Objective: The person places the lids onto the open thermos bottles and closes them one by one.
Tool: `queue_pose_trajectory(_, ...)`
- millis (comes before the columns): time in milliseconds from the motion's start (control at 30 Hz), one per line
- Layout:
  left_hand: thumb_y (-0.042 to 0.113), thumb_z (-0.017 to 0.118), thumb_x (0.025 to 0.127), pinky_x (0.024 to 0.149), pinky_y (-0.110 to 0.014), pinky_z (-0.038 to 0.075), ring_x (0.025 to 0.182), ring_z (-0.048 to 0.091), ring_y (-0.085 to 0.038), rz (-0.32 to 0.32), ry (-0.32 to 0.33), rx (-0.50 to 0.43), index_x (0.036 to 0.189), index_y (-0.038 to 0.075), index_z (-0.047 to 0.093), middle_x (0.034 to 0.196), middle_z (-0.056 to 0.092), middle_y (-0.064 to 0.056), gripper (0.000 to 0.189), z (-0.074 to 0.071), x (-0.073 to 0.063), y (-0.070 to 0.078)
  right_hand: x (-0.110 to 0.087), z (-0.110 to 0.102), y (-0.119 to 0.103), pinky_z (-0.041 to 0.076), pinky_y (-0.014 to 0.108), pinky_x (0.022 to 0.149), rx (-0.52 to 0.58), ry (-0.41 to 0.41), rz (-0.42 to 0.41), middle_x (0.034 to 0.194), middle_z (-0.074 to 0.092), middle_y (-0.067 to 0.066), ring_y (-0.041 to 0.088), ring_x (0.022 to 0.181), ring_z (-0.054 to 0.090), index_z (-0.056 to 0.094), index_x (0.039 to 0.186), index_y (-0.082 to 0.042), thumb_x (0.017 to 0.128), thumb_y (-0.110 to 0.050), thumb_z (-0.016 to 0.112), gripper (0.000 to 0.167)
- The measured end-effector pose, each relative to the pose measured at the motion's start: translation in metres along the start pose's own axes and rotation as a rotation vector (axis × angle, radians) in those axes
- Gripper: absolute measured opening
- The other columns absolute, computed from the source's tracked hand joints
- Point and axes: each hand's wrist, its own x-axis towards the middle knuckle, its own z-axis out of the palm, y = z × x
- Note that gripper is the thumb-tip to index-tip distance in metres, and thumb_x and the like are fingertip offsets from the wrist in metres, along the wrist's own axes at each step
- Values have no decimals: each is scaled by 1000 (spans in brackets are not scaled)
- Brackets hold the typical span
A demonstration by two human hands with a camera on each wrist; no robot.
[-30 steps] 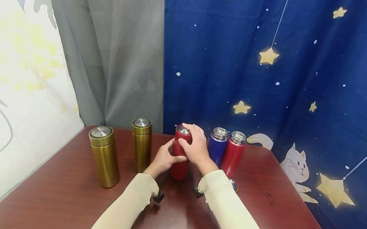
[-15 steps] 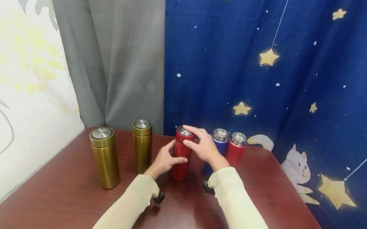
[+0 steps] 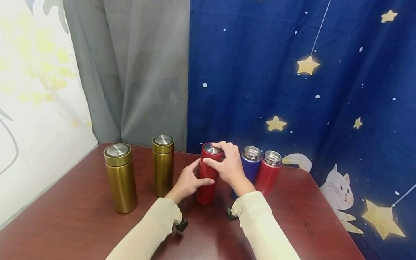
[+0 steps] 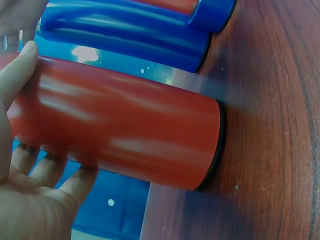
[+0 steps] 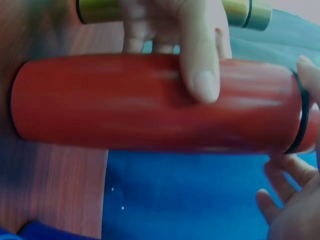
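Observation:
A red vacuum flask [image 3: 205,194] stands upright on the table between both hands. Its lid [image 3: 211,149] has a silver disc on top and sits on the body. My left hand [image 3: 187,183] grips the body, thumb across the near side and fingers behind, as the right wrist view also shows. From the right, my right hand [image 3: 230,167] holds the lid, its thumb at the near side and fingers over the top edge. Close to the right hand stand a blue flask [image 3: 250,167] and a second red flask [image 3: 267,175], both lidless with steel mouths showing.
Two lidded gold flasks, a nearer one [image 3: 121,184] and a farther one [image 3: 162,171], stand to the left. In the left wrist view a blue lid [image 4: 215,17] lies near the blue flask. A curtain hangs behind the table [image 3: 312,239].
My right hand opened and turned outward half a second ago, and now its fingers bend round the lid again. The left hand has kept its grip on the body.

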Motion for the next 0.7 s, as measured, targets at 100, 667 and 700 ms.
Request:
queue_pose_trajectory(100,17,84,78,94,-39,50,115,61,-24,16,5,-10,147,15,43,130,60,-6,80,1,0,0,-1,4,-3,50,44,88,11,6,36,118,60,8,25,112,49,58,121,-16,77,-41,81,55)
queue_pose_trajectory(667,9,82,78,93,-37,50,113,62,-25,46,-12,-25,143,12,47,128,61,-9,74,2,1,-3,1,6,-2,48,42,87,31,-84,7,124,56,6,23,115,43,56,138,-24,83,-38,75,59)
queue_pose_trajectory(700,10,83,78,94,-37,50,113,62,-25,47,-10,-20,143,12,46,128,61,-9,75,1,2,-3,1,5,-1,47,44,92,72,-100,-5,130,54,7,24,120,41,55,138,-22,85,-34,73,57)
